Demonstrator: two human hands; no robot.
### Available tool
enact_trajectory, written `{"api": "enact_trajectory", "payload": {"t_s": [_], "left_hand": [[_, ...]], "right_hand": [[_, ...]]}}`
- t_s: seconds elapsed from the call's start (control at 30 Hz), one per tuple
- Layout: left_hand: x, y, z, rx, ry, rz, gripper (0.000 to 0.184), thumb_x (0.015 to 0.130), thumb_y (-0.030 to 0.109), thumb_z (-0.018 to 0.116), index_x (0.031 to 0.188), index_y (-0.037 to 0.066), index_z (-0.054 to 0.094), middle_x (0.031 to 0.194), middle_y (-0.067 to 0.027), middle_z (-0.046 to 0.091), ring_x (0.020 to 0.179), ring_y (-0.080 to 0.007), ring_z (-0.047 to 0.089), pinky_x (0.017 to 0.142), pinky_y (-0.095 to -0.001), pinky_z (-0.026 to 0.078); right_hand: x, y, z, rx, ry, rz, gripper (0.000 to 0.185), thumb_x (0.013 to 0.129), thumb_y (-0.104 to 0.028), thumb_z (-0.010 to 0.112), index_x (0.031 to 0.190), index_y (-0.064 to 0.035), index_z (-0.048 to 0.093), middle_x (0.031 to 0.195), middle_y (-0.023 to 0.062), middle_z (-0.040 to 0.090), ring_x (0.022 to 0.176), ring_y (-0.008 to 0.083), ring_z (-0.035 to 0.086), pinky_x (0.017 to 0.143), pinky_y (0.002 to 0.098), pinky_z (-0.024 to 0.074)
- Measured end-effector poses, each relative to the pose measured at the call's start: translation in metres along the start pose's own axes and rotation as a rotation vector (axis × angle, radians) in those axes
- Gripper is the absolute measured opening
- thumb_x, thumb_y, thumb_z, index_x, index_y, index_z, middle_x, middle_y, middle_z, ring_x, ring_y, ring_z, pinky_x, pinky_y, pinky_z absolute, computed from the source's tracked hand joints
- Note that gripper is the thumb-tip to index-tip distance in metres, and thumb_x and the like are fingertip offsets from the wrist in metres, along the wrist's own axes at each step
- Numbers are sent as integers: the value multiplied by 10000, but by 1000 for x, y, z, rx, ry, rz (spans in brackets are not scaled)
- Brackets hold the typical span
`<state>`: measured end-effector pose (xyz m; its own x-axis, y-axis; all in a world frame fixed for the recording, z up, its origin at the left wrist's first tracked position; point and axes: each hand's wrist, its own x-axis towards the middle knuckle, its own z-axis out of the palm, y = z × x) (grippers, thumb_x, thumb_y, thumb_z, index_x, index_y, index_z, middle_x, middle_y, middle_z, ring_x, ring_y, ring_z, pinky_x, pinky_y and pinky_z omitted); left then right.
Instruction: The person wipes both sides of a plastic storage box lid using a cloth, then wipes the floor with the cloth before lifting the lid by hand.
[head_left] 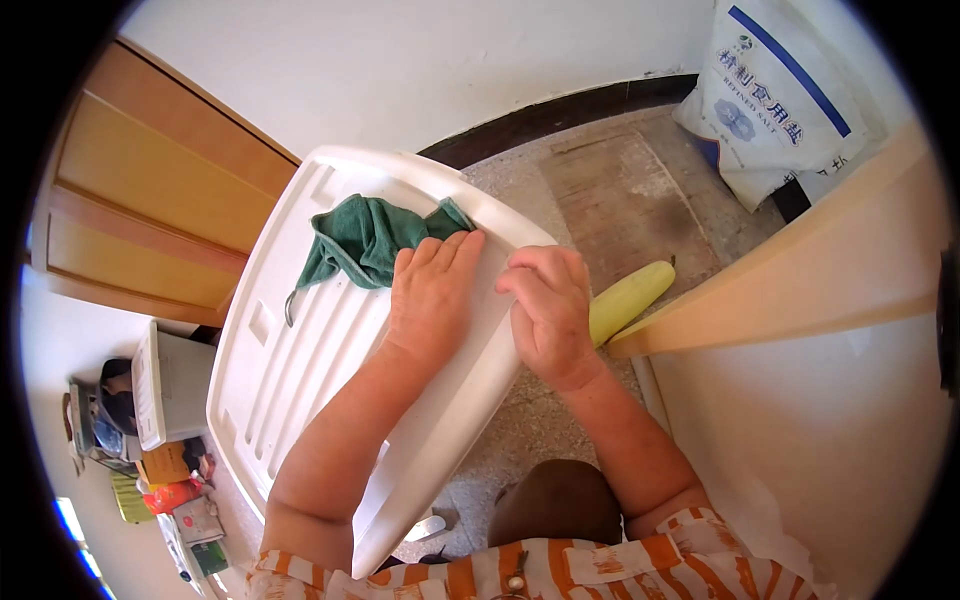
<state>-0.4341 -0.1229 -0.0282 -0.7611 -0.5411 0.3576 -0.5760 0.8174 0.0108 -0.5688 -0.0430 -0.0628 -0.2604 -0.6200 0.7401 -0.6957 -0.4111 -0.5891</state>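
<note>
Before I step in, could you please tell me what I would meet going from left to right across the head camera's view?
Grey storage bin with a white lid → green cloth → right hand → pale green vegetable → white refined salt bag.

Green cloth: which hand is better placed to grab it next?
Left, most likely. The left hand lies over the white lid, right at the edge of the green cloth. The right hand is curled near the lid's rim, farther from it.
</note>
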Motion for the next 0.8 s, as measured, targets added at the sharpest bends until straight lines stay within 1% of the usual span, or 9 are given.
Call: {"api": "enact_trajectory", "payload": {"t_s": [0.13, 0.2, 0.23, 0.3, 0.33, 0.4, 0.53, 0.63, 0.8], "left_hand": [[4, 6, 0, -25, 58, -36, 365, 738, 25, 531, 1101, 50, 556, 1097, -69, 604, 924, -233, 546, 770, -366, 380], [8, 11, -7, -175, -22, -139, 308, 734, -2, 520, 1030, 71, 565, 984, -67, 615, 913, -250, 552, 768, -371, 377], [7, 9, -7, -177, -19, -148, 308, 734, -2, 520, 1030, 71, 565, 984, -67, 615, 913, -250, 552, 768, -371, 377], [4, 1, -4, -301, -13, -145, 378, 700, -89, 455, 1025, 64, 573, 922, -88, 616, 857, -295, 556, 762, -392, 393], [4, -1, -2, -301, -5, -152, 378, 700, -89, 455, 1025, 64, 573, 922, -88, 616, 857, -295, 556, 762, -392, 393], [3, -4, 1, -401, 34, -107, 369, 674, -112, 444, 969, 63, 580, 941, -88, 621, 861, -296, 556, 762, -395, 395], [-1, -1, 4, -420, 46, -123, 347, 661, -115, 449, 926, 63, 584, 972, -91, 625, 864, -296, 554, 762, -398, 397], [-3, 3, 4, -419, 91, -83, 324, 661, -112, 455, 899, 69, 580, 998, -89, 626, 865, -296, 552, 759, -388, 397], [-3, 9, -3, -537, -12, -66, 311, 677, -107, 452, 900, 69, 579, 1020, -102, 624, 875, -294, 552, 770, -378, 394]], "right_hand": [[1, -1, 1, 1, 5, -4, 192, 658, 53, 574, 793, -83, 584, 926, 45, 557, 901, 262, 499, 786, 364, 381], [1, 0, 1, 2, 24, -9, 206, 647, 65, 567, 792, -79, 588, 919, 46, 554, 890, 264, 496, 783, 365, 382], [0, -1, 2, 4, 16, -13, 206, 647, 65, 567, 792, -79, 588, 919, 46, 554, 890, 264, 496, 783, 365, 382], [0, -2, 3, -3, 34, -6, 217, 638, 76, 555, 788, -76, 593, 912, 49, 549, 877, 267, 492, 776, 367, 381], [1, -1, 3, -1, 28, -14, 217, 638, 76, 555, 788, -76, 593, 912, 49, 549, 877, 267, 492, 776, 367, 381], [-1, -1, 4, 6, 35, 3, 225, 630, 78, 550, 786, -77, 597, 912, 48, 549, 874, 267, 485, 772, 367, 380], [-2, 2, 6, 12, 29, -15, 224, 628, 73, 553, 784, -80, 601, 914, 46, 551, 878, 268, 478, 773, 366, 380], [-3, 1, 6, 8, 26, -16, 231, 624, 73, 547, 789, -79, 604, 918, 46, 555, 882, 267, 474, 776, 362, 380], [-4, 0, 8, 29, 55, -12, 246, 618, 83, 522, 788, -74, 606, 918, 50, 559, 884, 272, 474, 786, 360, 384]]}}
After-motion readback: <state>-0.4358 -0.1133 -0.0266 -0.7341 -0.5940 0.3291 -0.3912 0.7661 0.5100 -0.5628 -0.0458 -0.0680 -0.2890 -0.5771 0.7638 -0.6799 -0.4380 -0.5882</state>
